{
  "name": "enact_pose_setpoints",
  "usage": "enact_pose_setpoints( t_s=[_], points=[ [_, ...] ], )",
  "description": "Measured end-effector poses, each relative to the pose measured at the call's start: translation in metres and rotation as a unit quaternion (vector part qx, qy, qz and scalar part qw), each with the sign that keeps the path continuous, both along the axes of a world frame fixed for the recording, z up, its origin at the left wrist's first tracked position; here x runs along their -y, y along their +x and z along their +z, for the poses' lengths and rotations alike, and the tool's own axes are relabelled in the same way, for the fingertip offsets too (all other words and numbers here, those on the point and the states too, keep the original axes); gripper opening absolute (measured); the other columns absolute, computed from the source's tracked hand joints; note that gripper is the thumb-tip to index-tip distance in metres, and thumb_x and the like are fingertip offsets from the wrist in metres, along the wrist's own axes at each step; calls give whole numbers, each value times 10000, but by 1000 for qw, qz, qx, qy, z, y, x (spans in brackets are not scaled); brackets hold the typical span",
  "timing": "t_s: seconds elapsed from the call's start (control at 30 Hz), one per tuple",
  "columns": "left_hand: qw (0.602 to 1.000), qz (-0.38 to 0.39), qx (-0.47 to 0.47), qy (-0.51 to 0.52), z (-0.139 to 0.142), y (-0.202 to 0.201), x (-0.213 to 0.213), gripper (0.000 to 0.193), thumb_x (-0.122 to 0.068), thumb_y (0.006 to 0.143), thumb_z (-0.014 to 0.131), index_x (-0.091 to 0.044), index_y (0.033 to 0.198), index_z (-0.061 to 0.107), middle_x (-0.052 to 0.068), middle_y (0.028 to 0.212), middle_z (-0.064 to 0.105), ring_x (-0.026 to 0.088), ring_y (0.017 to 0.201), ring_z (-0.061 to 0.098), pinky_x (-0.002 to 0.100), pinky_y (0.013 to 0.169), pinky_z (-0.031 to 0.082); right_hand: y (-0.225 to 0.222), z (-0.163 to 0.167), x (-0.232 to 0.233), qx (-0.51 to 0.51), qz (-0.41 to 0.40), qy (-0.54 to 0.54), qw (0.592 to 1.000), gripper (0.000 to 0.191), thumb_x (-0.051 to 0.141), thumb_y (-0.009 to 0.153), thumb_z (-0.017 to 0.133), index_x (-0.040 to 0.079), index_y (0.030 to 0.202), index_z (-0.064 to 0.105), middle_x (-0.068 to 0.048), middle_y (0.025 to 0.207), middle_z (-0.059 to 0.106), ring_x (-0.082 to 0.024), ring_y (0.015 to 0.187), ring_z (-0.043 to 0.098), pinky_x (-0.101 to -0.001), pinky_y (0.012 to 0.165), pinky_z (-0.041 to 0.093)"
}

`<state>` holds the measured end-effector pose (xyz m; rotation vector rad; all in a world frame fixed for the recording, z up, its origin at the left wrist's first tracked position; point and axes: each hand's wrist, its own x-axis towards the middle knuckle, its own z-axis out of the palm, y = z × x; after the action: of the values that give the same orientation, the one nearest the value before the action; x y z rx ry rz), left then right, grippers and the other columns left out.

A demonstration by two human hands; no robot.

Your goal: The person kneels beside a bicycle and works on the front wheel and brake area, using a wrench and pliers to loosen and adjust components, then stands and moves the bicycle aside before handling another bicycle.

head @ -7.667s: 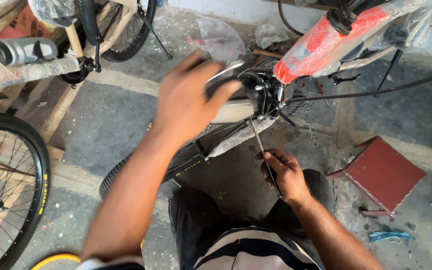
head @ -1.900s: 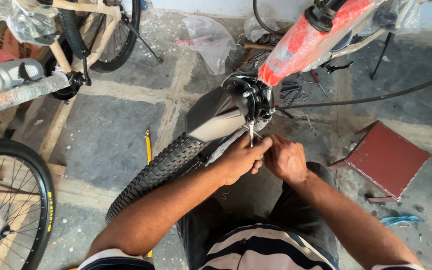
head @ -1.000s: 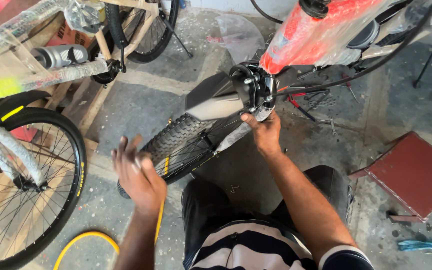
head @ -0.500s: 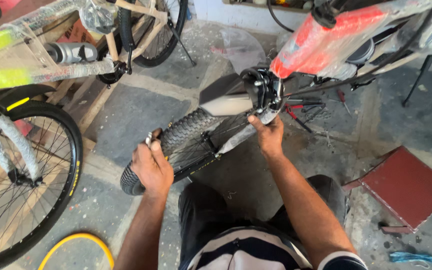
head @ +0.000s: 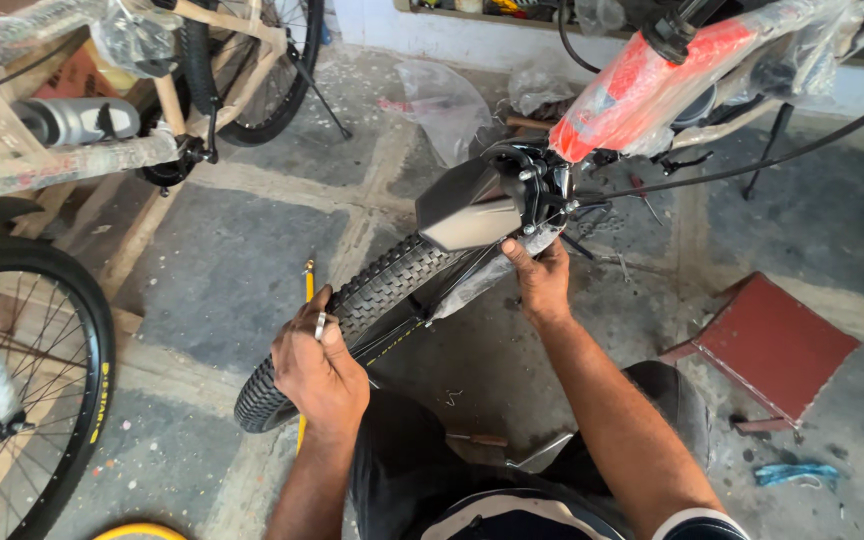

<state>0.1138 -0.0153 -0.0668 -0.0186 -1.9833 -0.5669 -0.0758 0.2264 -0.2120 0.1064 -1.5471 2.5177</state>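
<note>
Knobby bike tyre (head: pixel 372 300) runs diagonally across the concrete floor (head: pixel 222 260), mid-frame, under the grey mudguard (head: pixel 467 205) and red plastic-wrapped frame (head: pixel 642 85). Left hand (head: pixel 317 365) curled over the tyre tread, a small silver tool (head: pixel 320 325) pinched in its fingers. Right hand (head: pixel 542 280) up at the mudguard bracket (head: pixel 547 195), fingertips closed on it. Red stool (head: pixel 777 345) at right.
</note>
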Motion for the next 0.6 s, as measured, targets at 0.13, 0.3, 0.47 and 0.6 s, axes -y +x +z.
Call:
enact_pose_setpoints(
  t_s=[0.13, 0.3, 0.47, 0.6],
  points=[
    [1000, -13, -7, -14, 0, 0, 3, 226, -173, 1141, 457, 8, 1080, 578, 172, 1228, 723, 384, 1065, 707, 467, 953, 513, 2, 8, 1, -37, -3, 5, 999, 408, 85, 837, 870, 43, 1195, 677, -21, 1124, 722, -140, 1034, 642, -318, 942, 510],
    [1000, -16, -2, -11, 1, -1, 4, 231, -172, 1143, 453, 6, 1058, 573, 172, 1221, 724, 381, 1070, 713, 468, 957, 513, 6, 14, 1, -35, 7, 9, 999, 401, 105, 850, 861, 39, 1199, 675, -26, 1131, 729, -145, 1047, 653, -326, 964, 518],
    [1000, -12, -7, -4, 3, -3, 3, 249, -177, 1133, 451, 17, 1072, 594, 176, 1193, 733, 377, 1044, 714, 464, 939, 514, 4, 17, 0, -23, -5, 51, 998, 416, 139, 855, 857, 34, 1203, 655, -15, 1113, 721, -141, 1033, 642, -325, 951, 510],
    [1000, -15, -9, -11, 4, -3, 1, 252, -185, 1149, 450, -6, 1006, 555, 180, 1204, 731, 375, 1061, 719, 459, 952, 518, 25, 8, -6, -15, -59, 137, 989, 350, 220, 952, 745, 40, 1223, 617, 15, 1082, 690, -107, 1000, 613, -283, 908, 495]
  ],
)
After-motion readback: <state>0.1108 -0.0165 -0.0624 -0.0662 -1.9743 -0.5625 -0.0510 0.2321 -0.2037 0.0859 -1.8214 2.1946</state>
